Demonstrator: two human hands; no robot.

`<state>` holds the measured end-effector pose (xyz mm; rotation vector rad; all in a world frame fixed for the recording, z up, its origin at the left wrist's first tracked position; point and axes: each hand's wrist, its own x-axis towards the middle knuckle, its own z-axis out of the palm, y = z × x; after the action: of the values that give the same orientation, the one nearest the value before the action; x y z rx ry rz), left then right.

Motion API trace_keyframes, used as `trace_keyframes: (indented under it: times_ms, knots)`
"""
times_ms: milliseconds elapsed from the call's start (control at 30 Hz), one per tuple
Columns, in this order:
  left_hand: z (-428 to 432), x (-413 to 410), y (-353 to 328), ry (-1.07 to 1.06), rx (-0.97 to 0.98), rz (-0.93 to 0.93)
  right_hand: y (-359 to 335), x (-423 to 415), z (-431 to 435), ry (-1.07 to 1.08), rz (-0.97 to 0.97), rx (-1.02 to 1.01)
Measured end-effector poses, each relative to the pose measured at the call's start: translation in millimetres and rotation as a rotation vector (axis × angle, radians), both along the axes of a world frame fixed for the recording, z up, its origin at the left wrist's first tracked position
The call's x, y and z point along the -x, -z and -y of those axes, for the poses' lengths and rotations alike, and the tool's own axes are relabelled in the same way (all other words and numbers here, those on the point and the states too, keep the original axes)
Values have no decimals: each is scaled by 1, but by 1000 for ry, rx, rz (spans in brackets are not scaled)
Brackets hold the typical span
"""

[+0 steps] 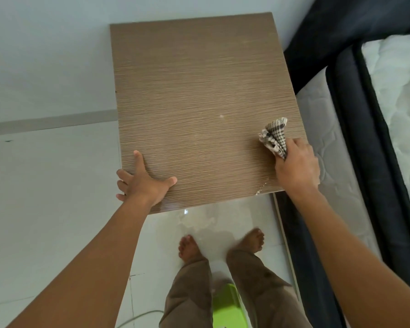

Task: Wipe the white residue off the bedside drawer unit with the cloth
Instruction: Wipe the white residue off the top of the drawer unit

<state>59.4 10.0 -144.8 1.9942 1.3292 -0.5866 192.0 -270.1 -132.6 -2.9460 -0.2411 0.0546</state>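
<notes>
The bedside drawer unit (199,91) shows its brown wood-grain top from above. A small white spot (221,116) lies near the middle right, and white flecks (260,188) mark the near right edge. My right hand (296,166) grips a bunched checked cloth (273,136) against the top's right side, with the cloth sticking out toward the far side. My left hand (142,181) rests flat on the near left corner, fingers spread, some curled over the left edge.
A bed with a dark frame (348,119) and a white quilted mattress (398,95) stands close on the right. White wall behind, white tiled floor (45,197) to the left. My bare feet (192,248) stand before the unit, a green object (227,306) between my legs.
</notes>
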Motion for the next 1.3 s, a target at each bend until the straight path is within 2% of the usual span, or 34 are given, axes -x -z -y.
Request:
trace_keyframes:
  times_ms: [267,533,633,700,833,933,1033,1100,1200,1300]
  knots:
    - [2,-3,-5,-11,4,-9,30,63,11,-30,38,-137]
    - [3,-4,-10,-18,16,-18,9,151,-39,-208,-344,-433]
    - [2,-5,-13,-22,17,-12,-14,130,-49,-221,-270,-528]
    - [0,-6,-16,-4,18,-8,-20,93,-53,-220,-187,-519]
    - [-4,-7,-19,-14,28,29,-17,-4,-80,-255,-74,-345]
    - [-8,-10,-17,-101,17,93,-17,-66,-115,-327,3,-252]
    - [-17,-12,-17,-193,9,177,1,-106,-145,-378,-30,-195]
    - [-21,-12,-20,-189,9,205,20,-111,-156,-410,-112,-226]
    - [-27,-9,-25,-180,36,245,38,-80,-159,-502,-98,-218]
    - [-32,-7,-30,-168,74,266,41,-24,-142,-733,-102,-296]
